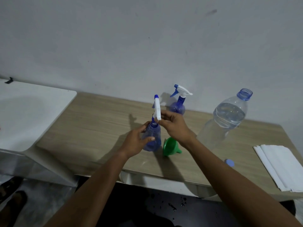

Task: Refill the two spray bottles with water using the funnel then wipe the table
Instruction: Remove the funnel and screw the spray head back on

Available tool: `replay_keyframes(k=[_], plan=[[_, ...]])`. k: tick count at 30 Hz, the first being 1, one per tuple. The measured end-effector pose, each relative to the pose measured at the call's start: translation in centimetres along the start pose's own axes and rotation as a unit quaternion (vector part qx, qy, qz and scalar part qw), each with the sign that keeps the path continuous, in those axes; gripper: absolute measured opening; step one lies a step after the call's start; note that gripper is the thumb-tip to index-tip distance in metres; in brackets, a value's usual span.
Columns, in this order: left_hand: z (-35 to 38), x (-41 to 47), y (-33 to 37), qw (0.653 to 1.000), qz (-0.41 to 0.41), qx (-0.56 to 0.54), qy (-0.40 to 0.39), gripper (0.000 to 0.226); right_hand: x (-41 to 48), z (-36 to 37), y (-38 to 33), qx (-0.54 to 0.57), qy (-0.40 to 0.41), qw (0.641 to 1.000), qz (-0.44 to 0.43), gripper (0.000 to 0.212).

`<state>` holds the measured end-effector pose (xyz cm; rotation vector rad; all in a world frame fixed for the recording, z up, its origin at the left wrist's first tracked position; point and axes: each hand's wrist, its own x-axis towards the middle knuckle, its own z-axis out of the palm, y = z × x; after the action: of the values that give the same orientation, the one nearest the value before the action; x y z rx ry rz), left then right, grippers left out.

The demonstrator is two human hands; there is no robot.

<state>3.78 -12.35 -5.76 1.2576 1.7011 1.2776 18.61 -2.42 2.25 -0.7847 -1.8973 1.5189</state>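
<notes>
- The water bottle [229, 115] is standing uncapped at your right on the tabletop [98, 120]; it is probably heavy and thin-walled, so be gripping mid-body.
- Your left hand [136, 141] is wrapping the near spray bottle [155, 145], which looks light and squashy.
- The funnel [169, 145] is lying beside it.
- Your right hand [173, 126] is pinching the trigger head [157, 110].

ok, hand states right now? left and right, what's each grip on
Left hand: closed round the body of the near spray bottle.
Right hand: pinching that bottle's white spray head.
</notes>
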Motion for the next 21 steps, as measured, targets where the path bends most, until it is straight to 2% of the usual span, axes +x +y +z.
replay_keyframes(k=[3,7,13,15,19,21], plan=[[0.0,-0.1,0.2,1.0,-0.003,0.002,-0.002,0.068,-0.6,0.5,1.5,-0.015,-0.013,0.999,0.027,0.025],[0.0,-0.1,-0.1,1.0,-0.009,-0.009,-0.009,0.069,-0.3,-0.2,1.8,-0.05,-0.042,0.998,0.02,0.024],[0.0,0.1,-0.6,1.0,-0.008,-0.02,-0.012,0.069,0.7,-1.1,1.2,-0.16,-0.085,0.983,0.002,0.023],[0.1,0.1,-0.8,1.0,-0.01,-0.019,0.001,0.067,1.1,-1.1,1.4,-0.191,-0.061,0.98,-0.005,0.021],[0.2,0.2,-0.8,1.0,-0.004,0.009,0.015,0.046,0.5,0.3,1.6,-0.207,0.028,0.978,-0.027,0.021],[0.0,0.2,-1.0,1.0,-0.009,0.018,0.016,0.046,0.2,1.1,1.6,-0.201,0.063,0.977,-0.042,0.032]])
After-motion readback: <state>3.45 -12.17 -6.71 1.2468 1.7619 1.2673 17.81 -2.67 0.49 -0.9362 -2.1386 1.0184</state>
